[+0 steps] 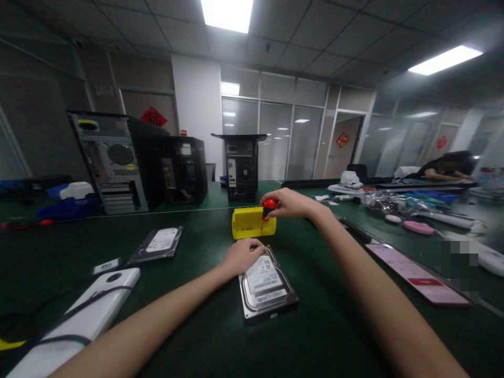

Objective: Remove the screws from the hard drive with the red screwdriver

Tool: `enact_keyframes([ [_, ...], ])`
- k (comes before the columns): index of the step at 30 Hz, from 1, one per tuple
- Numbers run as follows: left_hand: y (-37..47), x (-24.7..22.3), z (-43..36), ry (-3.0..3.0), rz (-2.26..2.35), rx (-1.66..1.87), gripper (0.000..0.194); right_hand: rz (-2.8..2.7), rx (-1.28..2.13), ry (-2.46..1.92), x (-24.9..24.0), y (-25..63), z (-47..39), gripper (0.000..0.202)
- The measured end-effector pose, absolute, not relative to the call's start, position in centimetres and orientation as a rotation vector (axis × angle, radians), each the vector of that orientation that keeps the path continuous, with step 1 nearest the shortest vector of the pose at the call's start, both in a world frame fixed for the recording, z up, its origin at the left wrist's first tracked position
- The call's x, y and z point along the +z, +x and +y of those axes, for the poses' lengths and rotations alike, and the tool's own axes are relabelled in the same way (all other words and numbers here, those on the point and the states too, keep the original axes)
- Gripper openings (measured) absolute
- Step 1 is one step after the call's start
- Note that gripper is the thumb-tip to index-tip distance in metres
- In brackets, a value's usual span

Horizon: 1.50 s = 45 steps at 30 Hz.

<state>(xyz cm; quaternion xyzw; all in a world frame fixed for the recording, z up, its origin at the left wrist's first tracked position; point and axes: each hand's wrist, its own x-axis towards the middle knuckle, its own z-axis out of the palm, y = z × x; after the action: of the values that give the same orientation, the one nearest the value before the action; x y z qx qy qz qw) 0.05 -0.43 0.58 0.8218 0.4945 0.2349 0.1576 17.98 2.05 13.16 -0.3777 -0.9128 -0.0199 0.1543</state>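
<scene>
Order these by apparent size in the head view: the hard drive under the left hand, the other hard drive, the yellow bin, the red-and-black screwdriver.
1. Nearer hard drive
2. Other hard drive and yellow bin: too alike to rank
3. Red-and-black screwdriver, partly hidden by fingers

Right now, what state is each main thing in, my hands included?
Near hard drive: flat, label up
Left hand: resting on near hard drive
Screwdriver: held, shaft pointing down
Right hand: gripping screwdriver
Yellow tray: holding small bits
Left hard drive: flat, label up
Large computer case: upright
Ceiling light: on
</scene>
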Motion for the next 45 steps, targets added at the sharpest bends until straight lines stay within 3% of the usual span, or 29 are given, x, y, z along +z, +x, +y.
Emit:
enact_keyframes([
  [36,-0.8,0.0,1.7,2.278,1.343,0.744,0.040,-2.641,0.086,-1.013,14.7,17.6,0.1,0.038],
  [45,-0.9,-0.6,1.7,2.265,1.473,0.693,0.012,-2.592,0.093,-1.042,14.9,18.0,-0.1,0.042],
])
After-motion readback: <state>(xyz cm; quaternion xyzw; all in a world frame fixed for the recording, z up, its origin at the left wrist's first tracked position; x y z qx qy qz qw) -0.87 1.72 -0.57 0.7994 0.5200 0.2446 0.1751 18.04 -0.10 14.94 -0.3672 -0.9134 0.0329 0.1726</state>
